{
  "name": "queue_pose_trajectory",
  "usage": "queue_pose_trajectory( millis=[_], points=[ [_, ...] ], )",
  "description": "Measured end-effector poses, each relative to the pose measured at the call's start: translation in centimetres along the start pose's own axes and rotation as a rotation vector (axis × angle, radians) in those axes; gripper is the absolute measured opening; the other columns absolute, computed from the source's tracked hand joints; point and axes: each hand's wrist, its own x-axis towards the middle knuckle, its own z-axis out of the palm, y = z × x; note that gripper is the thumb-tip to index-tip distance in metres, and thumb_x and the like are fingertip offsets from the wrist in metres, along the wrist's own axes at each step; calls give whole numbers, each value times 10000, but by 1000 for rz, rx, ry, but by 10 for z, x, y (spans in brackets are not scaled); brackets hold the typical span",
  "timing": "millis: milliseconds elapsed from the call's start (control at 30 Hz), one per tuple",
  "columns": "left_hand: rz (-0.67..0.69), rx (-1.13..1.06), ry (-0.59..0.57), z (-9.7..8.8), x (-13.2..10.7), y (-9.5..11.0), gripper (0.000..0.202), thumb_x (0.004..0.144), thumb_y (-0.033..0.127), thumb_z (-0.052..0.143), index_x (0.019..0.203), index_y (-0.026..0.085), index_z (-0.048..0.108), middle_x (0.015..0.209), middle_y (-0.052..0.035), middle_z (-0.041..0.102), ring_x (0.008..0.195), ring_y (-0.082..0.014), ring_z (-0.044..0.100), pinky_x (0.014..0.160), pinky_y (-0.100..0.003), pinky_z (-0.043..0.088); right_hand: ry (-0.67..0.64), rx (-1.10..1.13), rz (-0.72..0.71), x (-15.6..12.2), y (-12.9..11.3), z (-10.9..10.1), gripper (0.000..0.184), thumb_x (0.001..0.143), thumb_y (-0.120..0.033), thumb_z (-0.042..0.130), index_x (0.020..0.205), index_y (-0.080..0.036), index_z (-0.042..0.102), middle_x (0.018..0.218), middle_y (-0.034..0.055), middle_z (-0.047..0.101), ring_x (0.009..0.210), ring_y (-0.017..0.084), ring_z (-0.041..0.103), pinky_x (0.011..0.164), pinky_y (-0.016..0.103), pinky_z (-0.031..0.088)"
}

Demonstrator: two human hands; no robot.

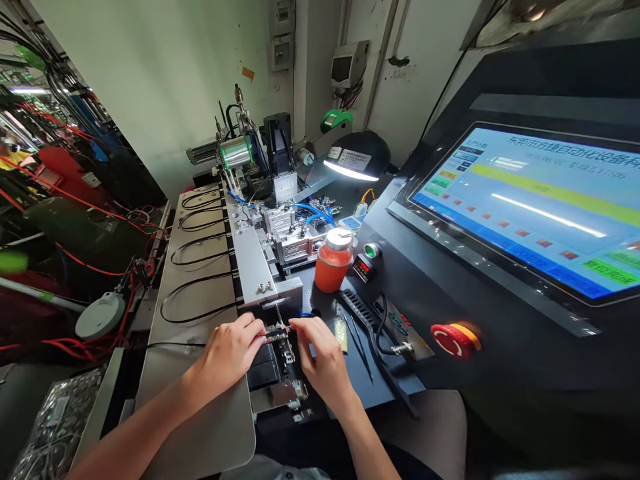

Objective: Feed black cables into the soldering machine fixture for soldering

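At the near end of the machine's rail, my left hand (235, 345) is closed with thumb and fingertips together on a black cable (180, 345), whose tail trails left over the metal plate. The cable's front end lies at a small metal clamp fixture (286, 350) between my two hands. From the other side my right hand (323, 353) reaches in, its thumb and forefinger pinched at the fixture. Whatever is between those right fingertips is too small to make out.
Several looped black cables (195, 257) lie across the plate at left. Beyond my right hand stand an orange jar (333, 260) with a pale lid and black tweezers (363, 350). A red emergency stop button (455, 340) and a touchscreen (540, 207) are at right; a lamp (357, 157) shines behind.
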Motion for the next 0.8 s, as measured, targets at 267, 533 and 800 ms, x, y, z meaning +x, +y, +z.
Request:
queue_pose_trajectory(
  millis=[267, 533, 800],
  points=[
    [8, -31, 21, 1, 1, -5, 147, 960, 254, 482, 906, 213, 613, 914, 5, 630, 779, -165, 641, 676, -272, 447, 215, 131, 236, -6, -15, -32, 191, 938, -174, 454, 1008, -192, 631, 674, -10, 584, 545, 116, 544, 501, 214, 434],
    [-13, -88, 57, 3, 2, -4, 88, 925, 206, 498, 928, 213, 586, 907, -1, 671, 799, -166, 651, 714, -267, 443, 201, 357, 329, -11, -31, -37, 274, 938, -402, 520, 827, -192, 656, 527, -42, 438, 425, 97, 392, 383, 195, 332],
    [-60, -83, 59, -49, -31, -98, 369, 943, 333, 373, 676, 214, 598, 688, 10, 653, 675, -154, 611, 658, -226, 423, 89, 440, 386, -16, -36, -56, 413, 925, -513, 499, 718, -181, 631, 538, -28, 385, 438, 97, 310, 380, 219, 267]
  ],
)
